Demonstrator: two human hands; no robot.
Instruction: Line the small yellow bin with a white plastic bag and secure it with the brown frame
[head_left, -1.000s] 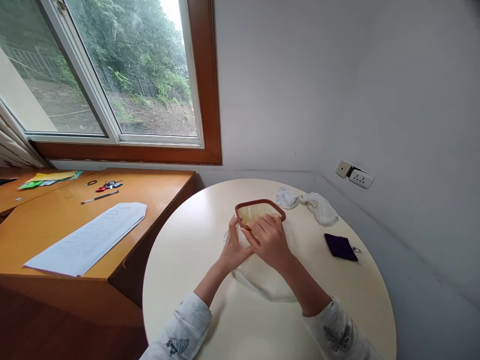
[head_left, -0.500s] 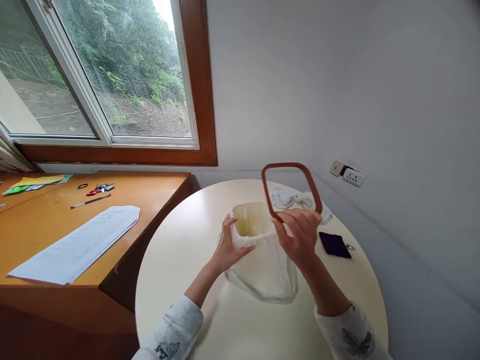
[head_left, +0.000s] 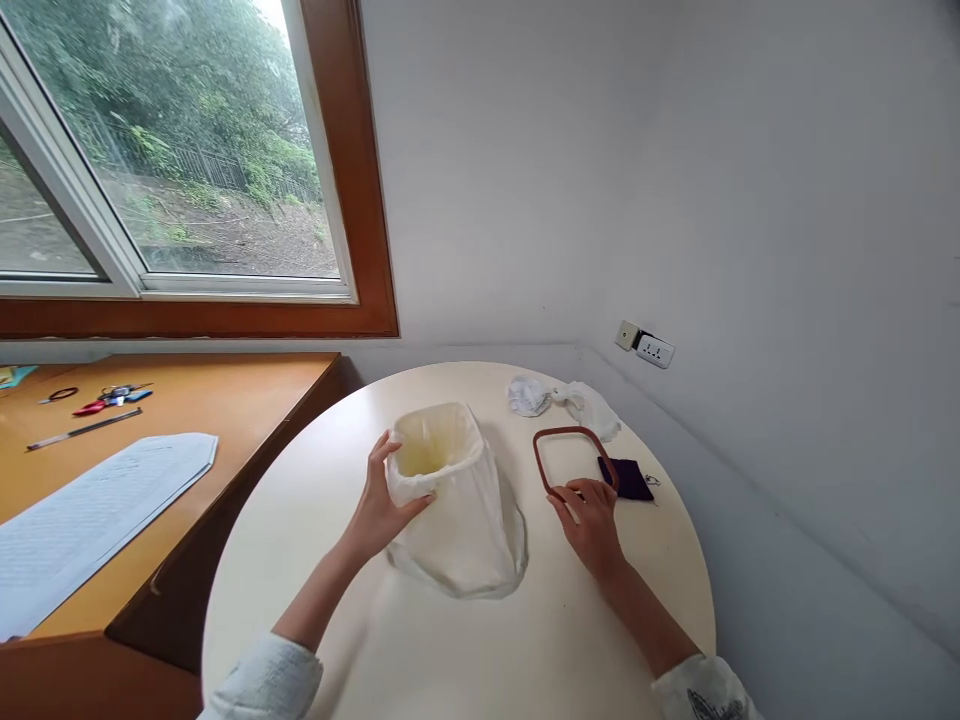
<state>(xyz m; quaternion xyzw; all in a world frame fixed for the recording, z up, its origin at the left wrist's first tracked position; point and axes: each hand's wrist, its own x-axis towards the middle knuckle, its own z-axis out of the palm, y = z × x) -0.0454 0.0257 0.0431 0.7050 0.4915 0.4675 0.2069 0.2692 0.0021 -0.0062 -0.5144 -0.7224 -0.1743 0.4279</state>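
A small trash bin [head_left: 469,505] lined with a thin white plastic bag stands on the round table, its mouth upward and yellowish inside. The bag is folded over the rim and spreads loosely round the base. My left hand [head_left: 379,505] grips the near left of the rim, thumb in front and fingers at the side. To the right, my right hand [head_left: 591,525] is closed on the near edge of a brown rounded-square rim ring [head_left: 568,431]. The ring is low over the table and partly overlaps a dark purple pouch [head_left: 631,480]; whether it touches the table I cannot tell.
Knotted white plastic bags [head_left: 589,408] lie at the back of the round cream table [head_left: 442,660]. On the left, a wooden desk [head_left: 247,385] holds papers [head_left: 112,500], a pen [head_left: 84,429] and keys [head_left: 120,395]. A wall socket [head_left: 655,350] is at the right.
My right hand has lowered the brown ring and taken it right, away from the bin toward the pouch. My left hand keeps its hold on the bin. The view has turned right.
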